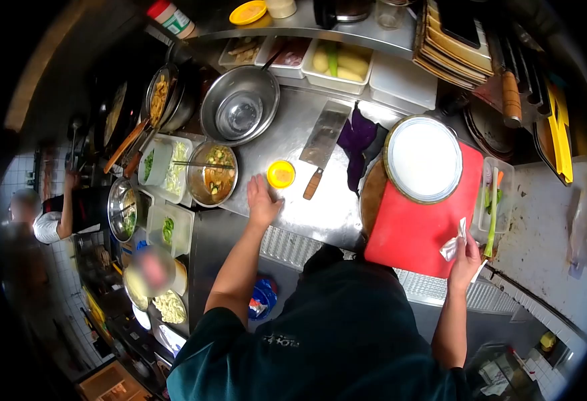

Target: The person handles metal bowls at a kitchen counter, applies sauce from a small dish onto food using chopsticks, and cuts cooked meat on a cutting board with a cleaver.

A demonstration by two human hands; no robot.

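My left hand (263, 202) lies on the steel counter with its fingers stretched out, holding nothing. Just right of its fingertips is a small yellow dish (280, 174) with orange-yellow contents. A cleaver (324, 137) with a wooden handle rests further right, beside a dark purple cloth (356, 142). My right hand (465, 262) pinches a crumpled white tissue (452, 246) over the lower right of a red cutting board (407, 230). On that board stands a white round plate (424, 159) with a dark rim.
A steel bowl (214, 113) and a pot of soup (200, 175) with chopsticks stand left. Vegetable tubs (173, 190) sit beyond. A tub with scallion (497, 217) is right of the board. Knives (511, 97) hang upper right. Another person (49, 224) stands far left.
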